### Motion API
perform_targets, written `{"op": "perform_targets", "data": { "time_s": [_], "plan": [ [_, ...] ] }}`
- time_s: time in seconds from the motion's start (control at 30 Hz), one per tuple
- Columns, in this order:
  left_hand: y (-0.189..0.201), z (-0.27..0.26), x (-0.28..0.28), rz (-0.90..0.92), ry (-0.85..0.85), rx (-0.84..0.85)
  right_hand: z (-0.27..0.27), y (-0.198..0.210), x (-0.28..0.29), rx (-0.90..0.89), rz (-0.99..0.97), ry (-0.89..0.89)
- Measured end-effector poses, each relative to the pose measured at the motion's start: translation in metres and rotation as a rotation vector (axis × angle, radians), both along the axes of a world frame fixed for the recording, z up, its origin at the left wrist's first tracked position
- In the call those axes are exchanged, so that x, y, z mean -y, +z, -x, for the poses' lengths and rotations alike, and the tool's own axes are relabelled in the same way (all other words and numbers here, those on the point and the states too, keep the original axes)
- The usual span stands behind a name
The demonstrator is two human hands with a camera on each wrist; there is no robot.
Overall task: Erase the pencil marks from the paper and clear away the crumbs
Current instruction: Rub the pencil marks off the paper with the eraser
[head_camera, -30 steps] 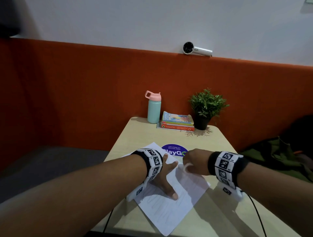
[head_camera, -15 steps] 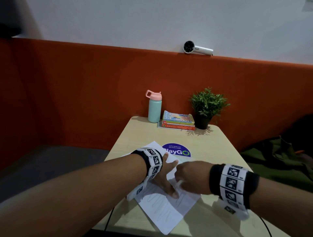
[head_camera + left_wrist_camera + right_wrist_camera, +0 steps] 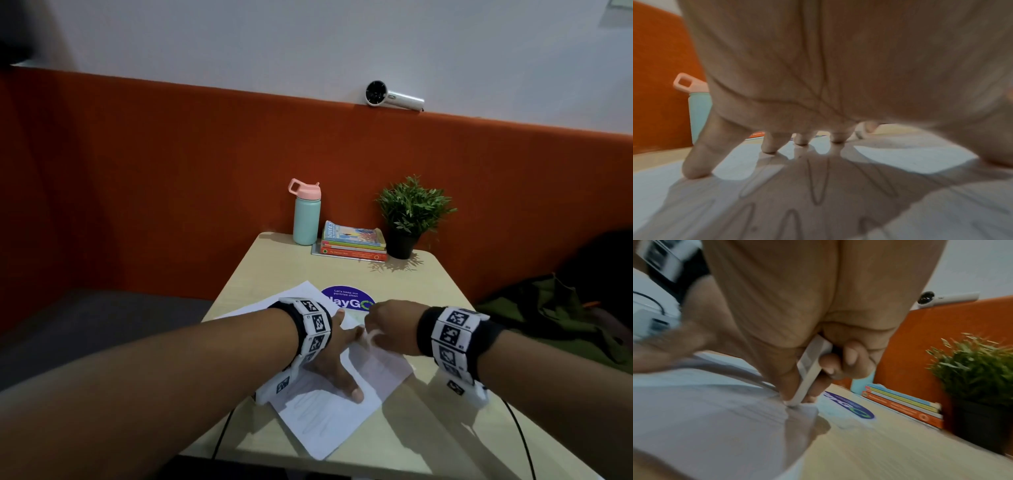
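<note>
The left hand (image 3: 334, 356) is spread flat on the paper (image 3: 329, 428), fingers straight and pressed down, so that the sheet is pinned to the table (image 3: 428, 442). Nearest the viewer, on the part of the sheet below the thumb, pencil marks (image 3: 313, 416) are seen as tall zigzag strokes; more of them are shown under the left palm in the left wrist view. Just beyond and to the right, the right hand (image 3: 390, 327) is clamped on a white eraser (image 3: 810, 369), whose long axis is tilted steeply down, its lower end touching the paper near the sheet's far right edge. The remaining marks are thus judged to lie toward the viewer and to the left of the eraser, partly under the holding hand, so the right hand is the one to be drawn nearer, and the left hand may have to be shifted. Crumbs cannot be made out. Just past the paper a purple sticker (image 3: 346, 298) is partly covered by it. At the far end of the table a water bottle (image 3: 306, 216), a stack of books (image 3: 352, 241) and a potted plant (image 3: 411, 216) are set in a row, well apart from the work and not in its way.
</note>
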State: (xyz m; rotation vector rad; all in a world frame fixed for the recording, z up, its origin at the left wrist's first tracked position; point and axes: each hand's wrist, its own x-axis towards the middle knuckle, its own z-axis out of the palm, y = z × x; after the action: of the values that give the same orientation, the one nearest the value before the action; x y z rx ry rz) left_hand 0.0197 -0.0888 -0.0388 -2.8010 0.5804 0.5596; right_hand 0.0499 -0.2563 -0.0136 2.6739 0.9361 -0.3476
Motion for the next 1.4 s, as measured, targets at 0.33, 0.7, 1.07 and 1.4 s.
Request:
{"op": "perform_targets", "data": {
  "time_s": [0.33,0.7,1.07,1.4],
  "plan": [
    [-0.004,-0.001,0.002,-0.031,0.021,-0.023,0.008,0.003,0.01,-0.02,-0.064,-0.024],
    [-0.005,-0.002,0.0,0.002,0.012,-0.022,0.016,0.003,0.004,-0.027,-0.05,0.038],
    [-0.006,-0.003,0.001,-0.012,0.007,-0.006,0.029,0.001,0.004,-0.024,0.0,0.101],
    [-0.004,0.0,0.002,-0.042,0.011,-0.023,0.021,0.001,0.013,-0.002,-0.004,0.066]
  ]
}}
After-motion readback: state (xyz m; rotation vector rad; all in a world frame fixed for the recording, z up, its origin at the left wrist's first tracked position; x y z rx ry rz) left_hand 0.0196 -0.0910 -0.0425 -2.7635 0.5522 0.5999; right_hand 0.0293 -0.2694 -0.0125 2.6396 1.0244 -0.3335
